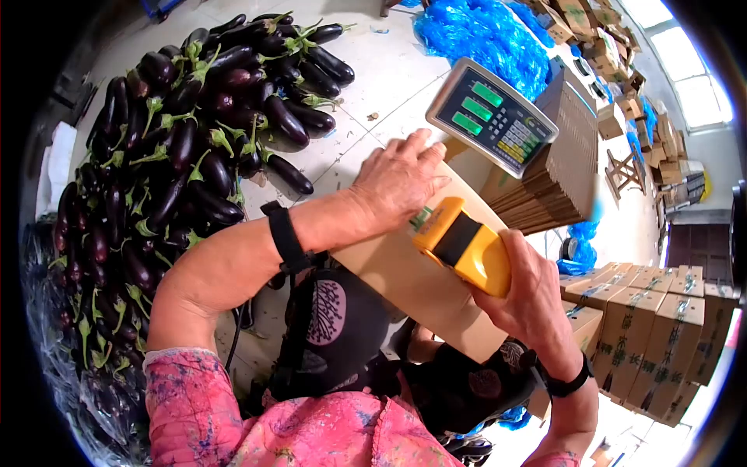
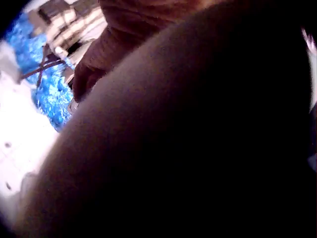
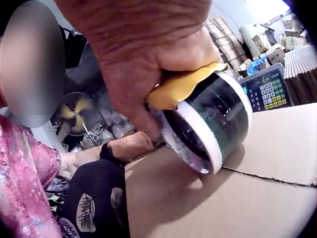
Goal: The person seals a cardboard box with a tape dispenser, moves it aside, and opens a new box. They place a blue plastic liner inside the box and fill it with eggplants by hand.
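A closed cardboard box (image 1: 381, 272) lies across the person's lap, tilted in the head view. Toward its far end, the left hand (image 1: 401, 183) rests on the top, fingers extended near the edge. The right hand (image 1: 533, 288) grips a yellow tape dispenser (image 1: 489, 261) over the box. In the right wrist view, the wide dark tape roll (image 3: 225, 111) sits close against the cardboard, right over the seam between the flaps. Skin fills most of the left wrist view, dark and blurred, and the left hand's fingertips are hidden there.
A large heap of eggplants (image 1: 187, 148) covers the floor at left. Beyond the box stand a scale display (image 1: 494, 117) and a stack of flattened cartons (image 1: 564, 148). Blue plastic (image 1: 482, 39) lies behind; printed boxes (image 1: 646, 335) are stacked at right.
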### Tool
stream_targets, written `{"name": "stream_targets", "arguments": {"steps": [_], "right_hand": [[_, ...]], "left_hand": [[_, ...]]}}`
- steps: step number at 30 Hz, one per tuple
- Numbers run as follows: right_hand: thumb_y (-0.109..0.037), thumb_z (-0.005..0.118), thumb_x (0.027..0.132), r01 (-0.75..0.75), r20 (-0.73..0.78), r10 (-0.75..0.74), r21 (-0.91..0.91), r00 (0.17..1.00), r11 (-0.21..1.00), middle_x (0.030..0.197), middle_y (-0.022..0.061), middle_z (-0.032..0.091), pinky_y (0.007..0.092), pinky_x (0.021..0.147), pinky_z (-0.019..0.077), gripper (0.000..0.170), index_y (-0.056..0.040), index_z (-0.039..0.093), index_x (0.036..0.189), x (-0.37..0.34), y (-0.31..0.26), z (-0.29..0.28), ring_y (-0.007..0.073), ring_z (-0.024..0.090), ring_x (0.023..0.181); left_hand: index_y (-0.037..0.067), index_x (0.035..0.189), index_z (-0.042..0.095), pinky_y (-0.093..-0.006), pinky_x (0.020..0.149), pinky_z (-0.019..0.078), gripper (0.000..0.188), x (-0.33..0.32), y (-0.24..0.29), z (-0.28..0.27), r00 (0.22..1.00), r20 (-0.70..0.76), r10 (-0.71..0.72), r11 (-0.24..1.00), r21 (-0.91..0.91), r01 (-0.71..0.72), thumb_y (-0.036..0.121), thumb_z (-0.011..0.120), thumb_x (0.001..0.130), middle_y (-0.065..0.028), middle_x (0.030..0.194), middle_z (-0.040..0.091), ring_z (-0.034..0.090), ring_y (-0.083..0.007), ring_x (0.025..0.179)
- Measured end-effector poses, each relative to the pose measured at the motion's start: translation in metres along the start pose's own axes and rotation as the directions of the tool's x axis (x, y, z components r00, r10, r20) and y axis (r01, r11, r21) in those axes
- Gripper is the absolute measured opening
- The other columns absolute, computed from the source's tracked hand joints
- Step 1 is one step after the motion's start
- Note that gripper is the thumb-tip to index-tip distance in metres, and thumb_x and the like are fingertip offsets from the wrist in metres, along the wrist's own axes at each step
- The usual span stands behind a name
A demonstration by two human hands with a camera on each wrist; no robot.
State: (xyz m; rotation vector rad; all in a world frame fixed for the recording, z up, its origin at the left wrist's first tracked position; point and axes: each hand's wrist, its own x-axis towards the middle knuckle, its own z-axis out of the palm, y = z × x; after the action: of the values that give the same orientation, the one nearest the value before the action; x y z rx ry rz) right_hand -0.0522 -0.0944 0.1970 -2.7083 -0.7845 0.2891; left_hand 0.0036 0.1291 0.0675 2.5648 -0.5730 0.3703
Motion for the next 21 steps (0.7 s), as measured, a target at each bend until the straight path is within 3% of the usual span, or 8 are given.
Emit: {"name": "stream_targets", "arguments": {"steps": [3,4,7,8,12,15,19,21], "right_hand": [[-0.018,0.075,0.075,-0.021,0.058,0.019,0.027,0.998,0.999,0.090,0.0211,0.061,0.0486,0.066,0.0514,0.044,-0.0022,0.047,0.105,-0.003,0.002,-0.011,0.0438,0.063,0.082],[-0.018,0.075,0.074,-0.009,0.048,0.008,0.017,0.999,1.000,0.090,0.0211,0.061,0.0486,0.066,0.0515,0.044,-0.0024,0.047,0.105,-0.007,0.004,-0.014,0.0438,0.063,0.082],[-0.018,0.075,0.073,0.012,0.036,-0.012,0.007,0.999,1.000,0.091,0.0209,0.062,0.0488,0.067,0.0519,0.045,-0.0036,0.047,0.106,-0.026,0.016,-0.018,0.0431,0.064,0.082],[-0.018,0.075,0.073,0.000,0.022,0.000,-0.002,1.000,1.000,0.091,0.0208,0.062,0.0488,0.068,0.0519,0.044,-0.0035,0.048,0.105,-0.032,0.020,-0.018,0.0427,0.064,0.082],[-0.019,0.084,0.068,-0.099,0.016,0.099,-0.024,0.995,0.995,0.091,0.0198,0.064,0.0451,0.074,0.0520,0.058,-0.0030,0.051,0.113,-0.056,0.029,-0.021,0.0399,0.065,0.083],[-0.020,0.084,0.068,-0.194,0.029,0.195,-0.028,0.980,0.981,0.089,0.0194,0.064,0.0441,0.073,0.0524,0.056,-0.0031,0.053,0.111,-0.090,0.047,-0.034,0.0389,0.066,0.081],[-0.029,0.082,0.072,-0.166,-0.030,0.164,-0.100,0.986,0.981,0.087,0.0185,0.065,0.0418,0.072,0.0534,0.056,-0.0040,0.054,0.113,-0.141,0.079,-0.025,0.0379,0.067,0.080],[-0.029,0.082,0.073,-0.229,-0.036,0.229,0.003,0.973,0.973,0.090,0.0177,0.065,0.0418,0.074,0.0530,0.056,-0.0043,0.054,0.115,-0.158,0.089,-0.017,0.0368,0.067,0.082]], "left_hand": [[0.002,0.132,0.054,-0.0459,0.097,0.0489,0.043,0.003,0.015,-0.016,0.987,0.041,-0.157,0.986,-0.053,0.159,0.028,0.053,0.097,-0.0215,0.141,0.047,0.058,-0.0397,0.115],[0.004,0.135,0.051,-0.0474,0.087,0.0533,0.046,0.003,0.013,-0.013,0.993,-0.019,-0.112,0.993,0.021,0.113,0.031,0.052,0.098,-0.0226,0.132,0.055,0.063,-0.0397,0.107],[0.008,0.136,0.050,-0.0545,0.080,0.0545,0.051,0.010,0.016,-0.015,0.968,0.137,-0.209,0.977,-0.011,0.213,0.042,0.049,0.099,-0.0251,0.108,0.066,0.068,-0.0431,0.093],[0.012,0.137,0.051,-0.0546,0.074,0.0554,0.050,0.012,0.017,-0.011,0.973,0.104,-0.206,0.979,0.030,0.204,0.044,0.049,0.099,-0.0231,0.087,0.070,0.069,-0.0441,0.082],[0.013,0.139,0.047,-0.0558,0.070,0.0525,0.047,0.015,0.020,-0.015,0.964,0.155,-0.214,0.974,0.111,0.198,0.036,0.050,0.099,-0.0251,0.080,0.067,0.066,-0.0462,0.076],[0.016,0.141,0.047,-0.0564,0.072,0.0521,0.047,0.016,0.020,-0.015,0.948,0.189,-0.255,0.962,0.153,0.228,0.037,0.049,0.099,-0.0264,0.082,0.067,0.066,-0.0467,0.079],[0.017,0.141,0.047,-0.0565,0.073,0.0510,0.046,0.016,0.020,-0.016,0.958,0.180,-0.221,0.973,0.112,0.203,0.038,0.048,0.099,-0.0264,0.083,0.067,0.065,-0.0478,0.080],[0.017,0.140,0.049,-0.0550,0.073,0.0509,0.044,0.015,0.021,-0.015,0.957,0.172,-0.234,0.970,0.108,0.218,0.036,0.048,0.100,-0.0252,0.086,0.068,0.065,-0.0467,0.083]]}}
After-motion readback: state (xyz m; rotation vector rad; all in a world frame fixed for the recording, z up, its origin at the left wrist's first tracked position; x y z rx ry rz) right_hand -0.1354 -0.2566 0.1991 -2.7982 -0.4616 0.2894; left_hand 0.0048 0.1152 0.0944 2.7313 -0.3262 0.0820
